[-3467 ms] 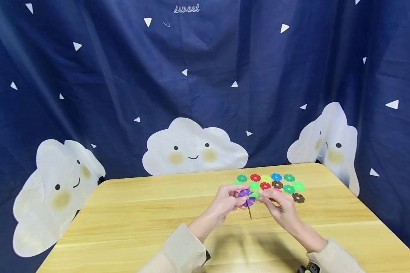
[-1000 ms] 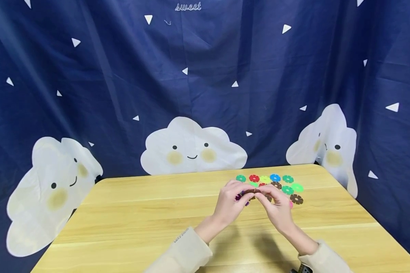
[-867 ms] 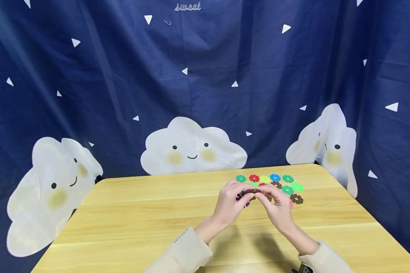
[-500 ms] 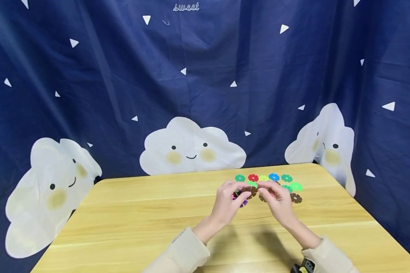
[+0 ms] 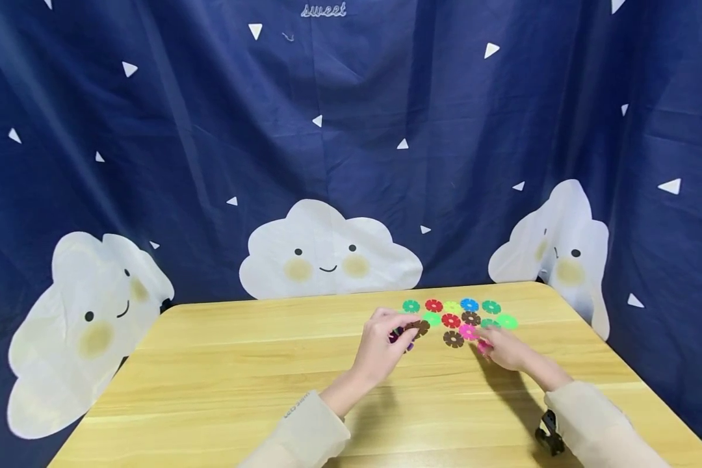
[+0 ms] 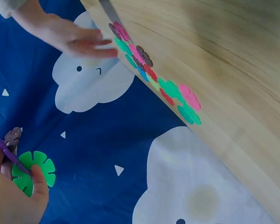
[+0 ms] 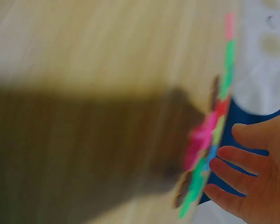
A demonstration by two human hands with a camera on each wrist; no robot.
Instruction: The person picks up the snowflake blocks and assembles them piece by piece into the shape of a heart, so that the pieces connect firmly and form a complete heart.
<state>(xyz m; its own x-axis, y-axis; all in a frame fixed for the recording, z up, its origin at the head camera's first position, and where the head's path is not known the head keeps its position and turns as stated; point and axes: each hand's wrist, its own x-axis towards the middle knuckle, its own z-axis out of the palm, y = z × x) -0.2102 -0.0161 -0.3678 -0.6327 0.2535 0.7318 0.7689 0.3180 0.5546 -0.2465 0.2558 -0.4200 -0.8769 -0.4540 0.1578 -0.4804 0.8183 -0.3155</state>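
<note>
My left hand (image 5: 380, 348) pinches a cluster of slotted plastic snowflake discs above the table. A brown disc (image 5: 423, 327) sticks out of it beyond the fingertips. The left wrist view shows a purple disc (image 6: 10, 153) edge-on, slotted into a bright green disc (image 6: 47, 169), with a brown disc (image 6: 13, 137) behind; fingers hide part of the cluster. My right hand (image 5: 506, 349) is over the right side of the loose discs, close to a pink disc (image 5: 483, 349). In the right wrist view its fingers (image 7: 233, 175) are spread and hold nothing.
Loose discs lie flat in rough rows at the table's back right, among them a red disc (image 5: 434, 305), a blue disc (image 5: 470, 305) and a brown disc (image 5: 453, 339). A dark blue cloud-print curtain (image 5: 351, 162) hangs behind the wooden table (image 5: 240, 377).
Earlier a green disc, then a brown one, was pressed to the cluster by both hands. My right hand has since let go and moved right to the loose discs; the left has shifted slightly left.
</note>
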